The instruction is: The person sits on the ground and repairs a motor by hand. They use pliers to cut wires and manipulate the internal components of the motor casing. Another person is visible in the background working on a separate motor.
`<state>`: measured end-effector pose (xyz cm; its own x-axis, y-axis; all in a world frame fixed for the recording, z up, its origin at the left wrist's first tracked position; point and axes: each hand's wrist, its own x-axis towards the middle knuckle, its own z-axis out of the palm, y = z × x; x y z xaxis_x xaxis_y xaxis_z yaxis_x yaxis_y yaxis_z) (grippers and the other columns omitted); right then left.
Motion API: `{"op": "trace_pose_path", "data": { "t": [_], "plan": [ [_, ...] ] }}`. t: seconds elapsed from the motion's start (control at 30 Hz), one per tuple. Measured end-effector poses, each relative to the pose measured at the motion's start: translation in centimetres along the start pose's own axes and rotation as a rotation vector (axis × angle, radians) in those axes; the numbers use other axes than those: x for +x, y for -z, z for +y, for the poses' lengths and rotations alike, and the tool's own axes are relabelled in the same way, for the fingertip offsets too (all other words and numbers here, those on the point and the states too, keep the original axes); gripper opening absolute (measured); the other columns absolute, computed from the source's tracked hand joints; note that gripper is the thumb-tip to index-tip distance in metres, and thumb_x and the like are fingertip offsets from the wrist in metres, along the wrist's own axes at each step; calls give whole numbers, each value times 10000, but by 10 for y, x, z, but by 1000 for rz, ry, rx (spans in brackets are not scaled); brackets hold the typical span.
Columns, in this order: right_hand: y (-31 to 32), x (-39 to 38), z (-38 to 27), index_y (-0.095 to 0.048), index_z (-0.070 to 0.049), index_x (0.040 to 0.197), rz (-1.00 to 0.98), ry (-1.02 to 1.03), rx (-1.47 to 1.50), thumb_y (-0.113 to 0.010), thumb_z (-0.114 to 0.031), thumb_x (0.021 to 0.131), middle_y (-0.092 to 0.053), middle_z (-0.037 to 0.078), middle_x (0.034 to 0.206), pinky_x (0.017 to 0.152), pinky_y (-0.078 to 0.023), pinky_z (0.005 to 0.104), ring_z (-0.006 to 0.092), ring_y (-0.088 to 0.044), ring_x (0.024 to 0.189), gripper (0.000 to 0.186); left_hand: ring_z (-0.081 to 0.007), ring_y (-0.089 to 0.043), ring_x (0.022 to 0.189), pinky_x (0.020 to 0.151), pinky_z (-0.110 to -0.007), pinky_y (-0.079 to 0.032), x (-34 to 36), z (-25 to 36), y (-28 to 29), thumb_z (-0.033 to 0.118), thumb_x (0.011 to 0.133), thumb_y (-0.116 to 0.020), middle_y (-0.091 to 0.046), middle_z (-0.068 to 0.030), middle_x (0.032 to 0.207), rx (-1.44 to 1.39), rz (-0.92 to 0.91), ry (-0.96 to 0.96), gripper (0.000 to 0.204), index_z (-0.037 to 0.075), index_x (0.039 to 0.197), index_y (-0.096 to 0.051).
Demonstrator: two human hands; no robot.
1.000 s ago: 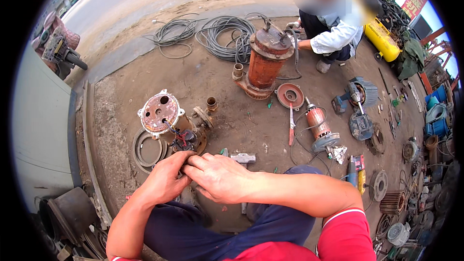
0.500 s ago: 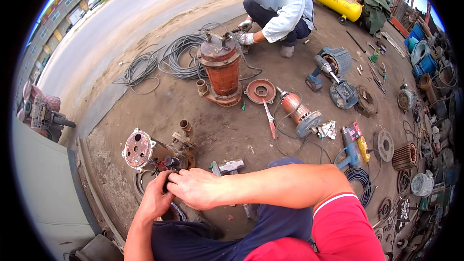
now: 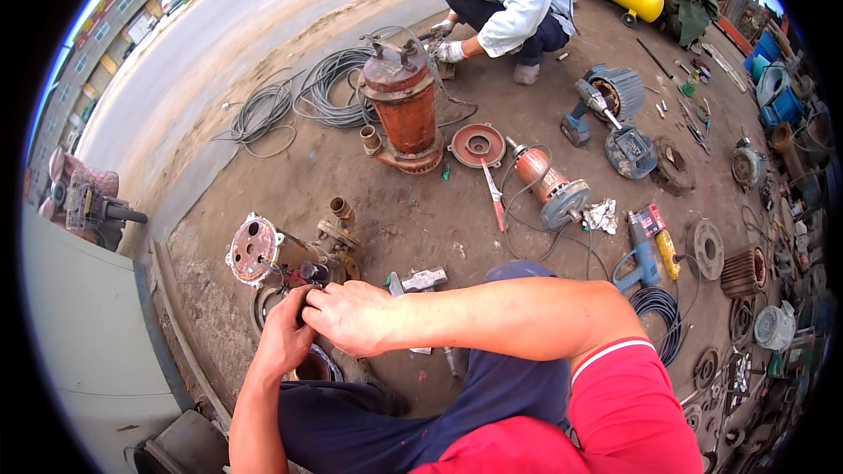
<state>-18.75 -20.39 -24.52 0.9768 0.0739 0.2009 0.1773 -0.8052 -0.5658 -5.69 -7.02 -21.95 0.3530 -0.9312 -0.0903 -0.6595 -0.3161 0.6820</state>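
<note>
My left hand (image 3: 284, 330) and my right hand (image 3: 349, 318) meet low in front of me, fingers closed together around something small and dark. The fingers cover most of it, so its kind cannot be made out. Just beyond them a metal motor housing (image 3: 291, 256) lies tipped, its round flange with holes facing up and left. Coloured wires (image 3: 285, 274) run from the flange toward a dark cylindrical part (image 3: 313, 273) near my fingertips. A metal ring (image 3: 262, 305) lies beside my left hand, and an open round casing (image 3: 309, 370) sits below my hands.
A hammer (image 3: 424, 280) lies right of my hands. Farther off stand a rusty orange pump (image 3: 406, 118), coiled cable (image 3: 335, 92) and a crouching person (image 3: 518, 4) in white gloves. A red rotor (image 3: 540, 174), heat gun (image 3: 639, 259) and impact wrench (image 3: 575, 125) lie to the right.
The whole view has shifted slightly, with my hands staying together at the same spot by the housing. Their grip looks nearly the same.
</note>
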Motion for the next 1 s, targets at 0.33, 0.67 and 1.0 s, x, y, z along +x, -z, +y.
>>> {"op": "trace_pose_path", "data": {
  "t": [0.33,0.67,1.0],
  "plan": [
    [4,-4,-4,-599,-9,1032,-5,7,-35,-657,-86,770,-599,178,1071,817,-540,450,344,-622,990,279,-380,-638,1047,878,-402,-506,-5,8,3,45,808,-675,-658,-214,1112,14,-5,30,424,-1,1221,-589],
    [0,0,-5,-580,8,1038,64,66,-50,-652,-87,762,-588,180,1035,779,-538,455,348,-623,942,301,-379,-643,1027,861,-405,-515,-9,-1,8,63,820,-678,-657,-214,1098,6,0,-2,411,-2,1217,-593],
    [-4,4,-9,-581,3,1035,67,78,-54,-636,-102,782,-587,175,1020,772,-545,459,347,-635,922,280,-379,-645,1032,867,-404,-515,-13,0,13,59,819,-667,-660,-219,1101,8,-3,14,408,-5,1216,-596]
  ]
}}
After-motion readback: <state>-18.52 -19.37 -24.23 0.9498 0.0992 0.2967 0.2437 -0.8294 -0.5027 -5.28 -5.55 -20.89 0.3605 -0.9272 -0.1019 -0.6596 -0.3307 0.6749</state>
